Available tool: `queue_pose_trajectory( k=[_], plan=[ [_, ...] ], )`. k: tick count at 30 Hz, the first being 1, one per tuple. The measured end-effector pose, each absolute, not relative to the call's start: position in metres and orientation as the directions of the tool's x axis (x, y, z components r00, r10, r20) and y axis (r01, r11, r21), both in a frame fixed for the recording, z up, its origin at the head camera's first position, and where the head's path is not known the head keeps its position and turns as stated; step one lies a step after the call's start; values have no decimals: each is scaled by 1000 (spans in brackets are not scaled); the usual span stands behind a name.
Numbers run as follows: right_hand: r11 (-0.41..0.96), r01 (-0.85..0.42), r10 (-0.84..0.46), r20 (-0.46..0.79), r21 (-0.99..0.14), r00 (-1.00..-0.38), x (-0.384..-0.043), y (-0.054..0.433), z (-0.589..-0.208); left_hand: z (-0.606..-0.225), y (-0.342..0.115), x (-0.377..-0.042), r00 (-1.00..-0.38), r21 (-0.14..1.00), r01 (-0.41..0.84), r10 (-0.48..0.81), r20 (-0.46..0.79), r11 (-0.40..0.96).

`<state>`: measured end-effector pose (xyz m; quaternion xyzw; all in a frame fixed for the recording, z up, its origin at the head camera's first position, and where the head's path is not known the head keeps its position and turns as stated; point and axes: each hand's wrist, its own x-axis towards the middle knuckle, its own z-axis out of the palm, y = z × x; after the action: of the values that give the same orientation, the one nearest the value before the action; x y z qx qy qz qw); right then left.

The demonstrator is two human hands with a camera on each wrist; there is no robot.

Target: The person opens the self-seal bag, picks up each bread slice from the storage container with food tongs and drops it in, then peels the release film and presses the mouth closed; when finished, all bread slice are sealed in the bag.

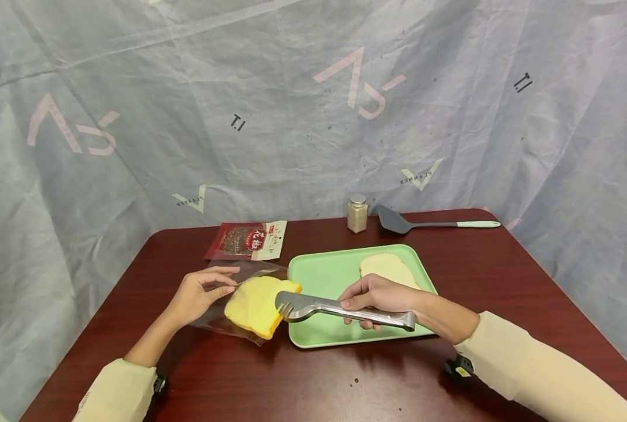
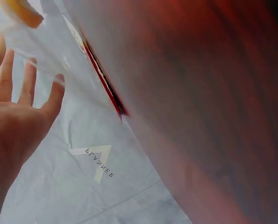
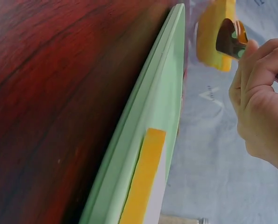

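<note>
My left hand [image 1: 200, 295] pinches the edge of a clear plastic bag [image 1: 212, 319] between thumb and fingers. A yellow toast slice [image 1: 255, 305] lies mostly behind the bag's film, its right corner sticking out past it. In my right hand [image 1: 381, 295] I grip metal food tongs [image 1: 334, 306], whose tips hold the slice's right edge beside the tray. The right wrist view shows the tongs' head [image 3: 226, 38] against the raised slice [image 3: 213, 35]. Another, paler toast slice [image 1: 387, 266] rests on the green tray [image 1: 316, 335], partly hidden by my right hand.
A red and cream spice packet [image 1: 247, 240] lies at the back left. Behind the tray stands a glass jar [image 1: 357, 214] with a metal lid, next to a grey spatula [image 1: 424, 224] with a pale handle. Grey printed cloth [image 1: 287, 170] hangs behind the dark red table [image 1: 303, 387].
</note>
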<state>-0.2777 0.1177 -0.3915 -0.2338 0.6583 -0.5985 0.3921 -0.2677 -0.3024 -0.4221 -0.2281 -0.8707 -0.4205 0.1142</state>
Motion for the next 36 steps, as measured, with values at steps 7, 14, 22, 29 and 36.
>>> queue_pose_trajectory(
  k=[7, 14, 22, 29, 36],
  plan=[
    [195, 149, -758, -246, -969, -604, -281, 109, -395, -402, -285, -254, -863, 674, 505, 329, 384, 539],
    [207, 93, -759, -220, -974, -613, -286, 97, -398, -412, -289, -259, -853, 678, 521, 338, 397, 519],
    [158, 45, -800, -155, -986, -580, -295, 97, -406, -426, -300, -269, -844, 688, 533, 360, 396, 493],
    [137, -9, -803, -106, -990, -586, -299, 100, -411, -424, -300, -271, -824, 696, 563, 372, 427, 446],
    [149, -63, -795, -82, -987, -601, -302, 90, -420, -424, -298, -272, -797, 677, 603, 357, 487, 423]
  ],
)
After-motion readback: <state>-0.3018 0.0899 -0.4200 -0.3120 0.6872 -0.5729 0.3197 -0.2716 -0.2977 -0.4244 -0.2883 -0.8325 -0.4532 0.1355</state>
